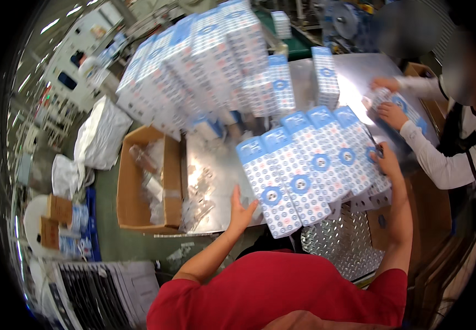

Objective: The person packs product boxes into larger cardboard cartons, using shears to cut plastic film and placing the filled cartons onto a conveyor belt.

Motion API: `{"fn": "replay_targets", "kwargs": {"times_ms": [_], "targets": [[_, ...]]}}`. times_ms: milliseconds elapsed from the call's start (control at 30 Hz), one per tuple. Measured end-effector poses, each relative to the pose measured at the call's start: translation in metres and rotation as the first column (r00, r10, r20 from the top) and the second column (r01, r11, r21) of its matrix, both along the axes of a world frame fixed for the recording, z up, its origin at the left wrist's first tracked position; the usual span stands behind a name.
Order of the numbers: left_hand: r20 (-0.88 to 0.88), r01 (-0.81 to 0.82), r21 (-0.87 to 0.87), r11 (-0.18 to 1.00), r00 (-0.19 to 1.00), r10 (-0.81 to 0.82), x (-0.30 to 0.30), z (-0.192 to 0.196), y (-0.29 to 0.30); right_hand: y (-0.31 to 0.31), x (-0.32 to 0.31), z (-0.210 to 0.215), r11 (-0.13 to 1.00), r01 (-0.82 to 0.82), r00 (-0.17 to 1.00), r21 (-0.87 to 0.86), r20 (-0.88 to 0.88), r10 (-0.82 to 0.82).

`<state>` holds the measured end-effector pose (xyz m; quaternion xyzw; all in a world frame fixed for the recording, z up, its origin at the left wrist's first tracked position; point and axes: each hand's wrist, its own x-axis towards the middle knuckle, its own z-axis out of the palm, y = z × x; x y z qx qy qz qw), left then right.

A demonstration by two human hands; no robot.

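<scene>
A slanted row of several tall white cartons with blue ends and a small repeated pattern lies in front of me, over the table's near edge. At its left end my left hand has its thumb stretched up and apart, and its fingertips reach the side of the outermost carton. My right hand is bent around the row's right end. A small dark thing shows by its fingers, too blurred to name. Under the row's right part, more white patterned carton surfaces show partly.
Matching cartons are stacked high at the back left. An open cardboard box with clear plastic pieces stands left of the metal table. On the right, a co-worker's hands handle cartons. Below is a diamond-plate metal surface.
</scene>
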<state>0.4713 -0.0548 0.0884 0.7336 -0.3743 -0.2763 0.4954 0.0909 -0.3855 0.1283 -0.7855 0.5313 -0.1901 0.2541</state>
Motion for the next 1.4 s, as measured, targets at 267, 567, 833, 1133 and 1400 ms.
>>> {"fn": "replay_targets", "kwargs": {"times_ms": [267,567,833,1133,1400], "targets": [[-0.321,0.197,-0.083,0.977,0.923,-0.213,0.021,0.003,0.023,0.042,0.045,0.007,0.877,-0.165,0.947,0.452,0.321,0.012],[0.122,0.317,0.059,0.947,0.939,-0.322,0.192,0.036,-0.049,0.188,0.098,-0.031,0.826,-0.122,0.828,0.55,0.516,-0.221],[0.747,0.451,0.281,0.847,0.452,-0.488,-0.063,0.047,-0.152,0.263,0.129,-0.045,0.755,-0.233,0.178,0.613,0.79,-0.586],[0.365,0.562,0.546,0.622,0.509,-0.78,-0.113,0.083,-0.09,0.284,0.04,-0.112,0.794,0.107,0.179,0.599,0.773,-0.608],[-0.128,0.668,-0.088,0.739,0.729,-0.673,-0.02,0.022,0.042,0.288,0.096,-0.058,0.789,-0.429,0.541,0.44,0.825,-0.166]]}}
